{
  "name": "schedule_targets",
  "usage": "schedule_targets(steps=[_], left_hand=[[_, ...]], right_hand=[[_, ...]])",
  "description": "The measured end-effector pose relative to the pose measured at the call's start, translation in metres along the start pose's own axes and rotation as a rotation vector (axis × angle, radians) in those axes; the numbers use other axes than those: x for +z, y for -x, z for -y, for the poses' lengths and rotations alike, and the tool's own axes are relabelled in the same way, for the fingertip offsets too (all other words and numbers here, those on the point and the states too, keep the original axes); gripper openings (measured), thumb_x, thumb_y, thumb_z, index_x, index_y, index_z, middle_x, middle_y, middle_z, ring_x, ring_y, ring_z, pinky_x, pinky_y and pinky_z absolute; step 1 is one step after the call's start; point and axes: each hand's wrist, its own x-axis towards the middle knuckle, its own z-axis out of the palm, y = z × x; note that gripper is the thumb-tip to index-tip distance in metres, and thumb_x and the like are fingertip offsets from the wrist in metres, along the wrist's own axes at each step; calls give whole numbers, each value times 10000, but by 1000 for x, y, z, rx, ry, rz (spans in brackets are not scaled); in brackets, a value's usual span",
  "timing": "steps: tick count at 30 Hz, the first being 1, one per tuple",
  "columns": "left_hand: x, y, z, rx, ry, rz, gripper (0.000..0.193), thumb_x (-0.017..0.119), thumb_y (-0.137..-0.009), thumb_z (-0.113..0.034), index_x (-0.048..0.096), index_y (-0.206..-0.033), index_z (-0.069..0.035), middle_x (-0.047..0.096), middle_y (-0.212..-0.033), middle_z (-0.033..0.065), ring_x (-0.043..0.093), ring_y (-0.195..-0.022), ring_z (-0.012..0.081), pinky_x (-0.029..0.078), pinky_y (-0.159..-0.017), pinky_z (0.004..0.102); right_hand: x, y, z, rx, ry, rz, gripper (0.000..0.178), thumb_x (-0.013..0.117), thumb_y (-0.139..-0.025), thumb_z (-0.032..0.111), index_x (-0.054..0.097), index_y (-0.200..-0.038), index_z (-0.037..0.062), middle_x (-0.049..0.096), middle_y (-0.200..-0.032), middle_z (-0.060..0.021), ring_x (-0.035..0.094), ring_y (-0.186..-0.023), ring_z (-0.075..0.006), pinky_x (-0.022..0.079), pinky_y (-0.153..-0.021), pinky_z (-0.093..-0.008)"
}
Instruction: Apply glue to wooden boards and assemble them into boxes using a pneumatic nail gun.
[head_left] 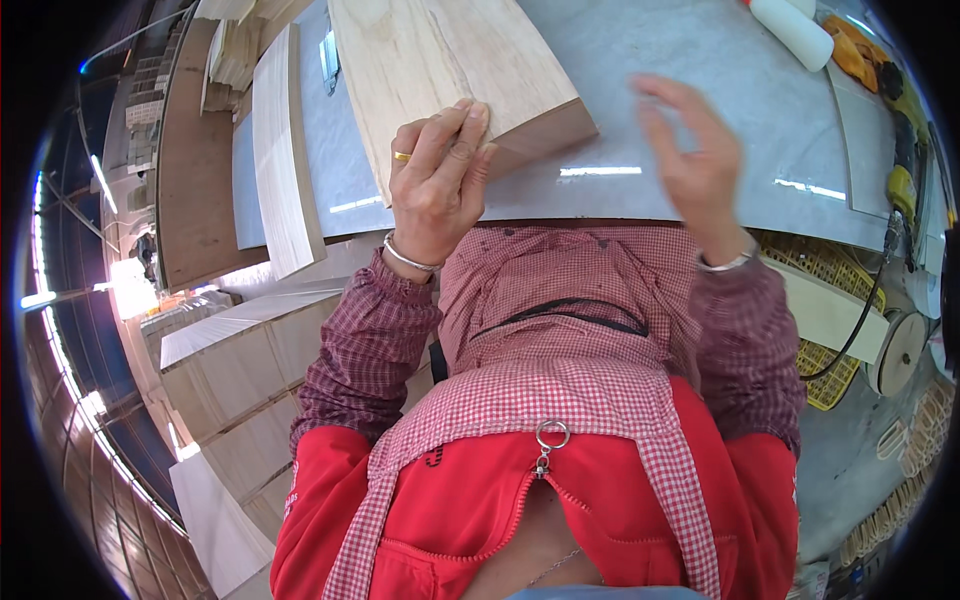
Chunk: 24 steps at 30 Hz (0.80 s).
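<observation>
A pale wooden box (455, 70) with a darker side lies at an angle on the grey table, cut off by the upper edge of the view. My left hand (435, 175) grips its near left corner, fingers bent over the top and thumb along the near side. To the right of the box, my right hand (695, 155) hangs over the table, apart from the box. Its fingers are spread from the thumb, slightly blurred, and nothing shows between them.
A long pale wooden piece (285, 150) lies left of the box, near a small metal part (329, 62). Stacked wooden boxes (245, 375) stand at my left. Far right are a white cylinder (795, 30), an orange cloth-like item (852, 55), a yellow-green tool (902, 190) and yellow crates (828, 375).
</observation>
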Motion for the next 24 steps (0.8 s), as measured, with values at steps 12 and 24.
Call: schedule_targets(steps=[12, 24], left_hand=[[0, 3, 5, 35, -34, -57, 383, 718, -725, -52, 674, -1105, -53, 618, -1127, 29, 556, -878, 181, 458, -795, 277], [-2, 3, 4, 80, -89, -118, 301, 701, -751, -83, 672, -1047, -37, 603, -1124, 22, 554, -872, 153, 468, -763, 267]], right_hand=[[-288, 7, -81, 519, 1309, 139, 566, 566, -885, 366, 461, -1342, 49, 534, -1261, -209, 556, -1093, -342, 452, -911, -396], [-160, -51, 4, 263, 698, 249, 424, 610, -877, 139, 543, -1287, 56, 618, -1155, -127, 610, -999, -232, 483, -876, -329]])
